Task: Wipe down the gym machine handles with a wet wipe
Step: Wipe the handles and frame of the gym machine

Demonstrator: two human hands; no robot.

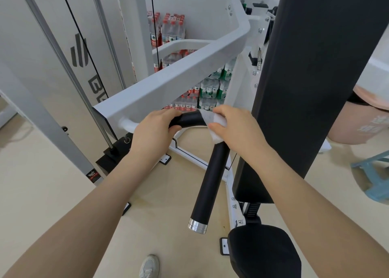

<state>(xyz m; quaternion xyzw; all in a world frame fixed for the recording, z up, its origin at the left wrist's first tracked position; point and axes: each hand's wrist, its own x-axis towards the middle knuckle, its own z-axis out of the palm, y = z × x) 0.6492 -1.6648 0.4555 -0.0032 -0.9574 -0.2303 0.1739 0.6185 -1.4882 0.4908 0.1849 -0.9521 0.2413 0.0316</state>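
A black padded handle (210, 176) bends out of the white machine arm (168, 75) and runs down toward me, ending in a silver cap (197, 226). My left hand (153, 132) grips the upper horizontal stretch of the handle near the arm. My right hand (237, 128) presses a white wet wipe (212, 122) around the handle's bend, fingers curled over it. A short piece of bare black grip (189, 119) shows between my two hands.
A tall black back pad (305, 77) stands right of the handle, with a black seat (263, 250) below. Packs of water bottles (172, 28) are stacked behind the machine. A cable (80, 40) and guide rods run at the left. Another person's leg (355, 126) and a blue stool (374, 176) are at the right.
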